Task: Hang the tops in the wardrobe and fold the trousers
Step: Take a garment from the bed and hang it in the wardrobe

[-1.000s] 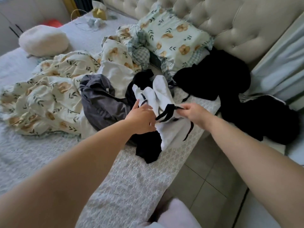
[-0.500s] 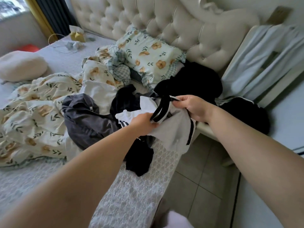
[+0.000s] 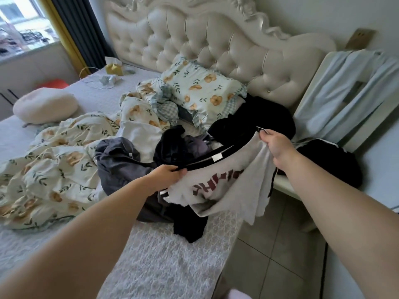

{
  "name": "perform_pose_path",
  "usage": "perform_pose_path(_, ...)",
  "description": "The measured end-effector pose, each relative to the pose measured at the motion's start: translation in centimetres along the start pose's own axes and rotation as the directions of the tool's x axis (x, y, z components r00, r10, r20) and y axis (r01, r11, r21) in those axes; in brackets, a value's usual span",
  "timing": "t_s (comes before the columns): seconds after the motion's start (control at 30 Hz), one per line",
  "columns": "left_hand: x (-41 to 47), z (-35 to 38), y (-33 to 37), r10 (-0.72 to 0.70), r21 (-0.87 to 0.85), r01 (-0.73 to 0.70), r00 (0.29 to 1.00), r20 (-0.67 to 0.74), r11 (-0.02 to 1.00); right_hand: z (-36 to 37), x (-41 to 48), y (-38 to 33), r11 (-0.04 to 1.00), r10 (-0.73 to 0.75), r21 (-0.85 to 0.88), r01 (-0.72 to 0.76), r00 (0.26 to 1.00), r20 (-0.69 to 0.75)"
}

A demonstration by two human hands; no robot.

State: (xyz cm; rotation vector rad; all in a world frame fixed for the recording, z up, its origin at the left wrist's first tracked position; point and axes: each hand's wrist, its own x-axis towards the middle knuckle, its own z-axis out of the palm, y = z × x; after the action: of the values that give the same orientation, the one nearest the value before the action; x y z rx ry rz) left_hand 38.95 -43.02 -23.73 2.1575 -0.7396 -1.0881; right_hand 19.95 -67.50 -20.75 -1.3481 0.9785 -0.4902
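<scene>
A white top (image 3: 233, 190) with a black neckband and dark red lettering hangs stretched above the bed's right edge. My left hand (image 3: 167, 174) grips the neckband at its left end. At the right end, my right hand (image 3: 275, 145) grips the band and a bunch of white cloth. Under and behind the top lies a heap of clothes: a grey garment (image 3: 117, 160), a dark navy piece (image 3: 170, 147) and a black piece (image 3: 190, 227) trailing toward me.
More black clothes (image 3: 254, 119) lie by the tufted headboard (image 3: 216, 46) and on the white bedside unit (image 3: 336, 160). A floral duvet (image 3: 49, 160) and pillow (image 3: 203, 91) cover the bed's left and back. Tiled floor (image 3: 274, 260) runs along the right.
Both hands have lifted the white top off the heap and pulled apart, stretching the neckband open. The red lettering now shows. The view has tilted up toward the headboard.
</scene>
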Motion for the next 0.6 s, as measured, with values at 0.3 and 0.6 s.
perform_pose_path(0.3, -3.5, -5.6, 6.6, -0.075, -0.619, 0.026, 0.996, -0.054, 0.785, 0.7, -3.1, -6.8, 0.986, -0.141, 0.085, 0.141, 0.99, -0.004)
perform_pose_path(0.6, -7.7, -6.8, 14.1, 0.107, -0.364, -0.362, 0.82, -0.563, 0.858, -0.4, -9.8, -13.3, 0.91, -0.392, 0.088, 0.406, 0.909, -0.142)
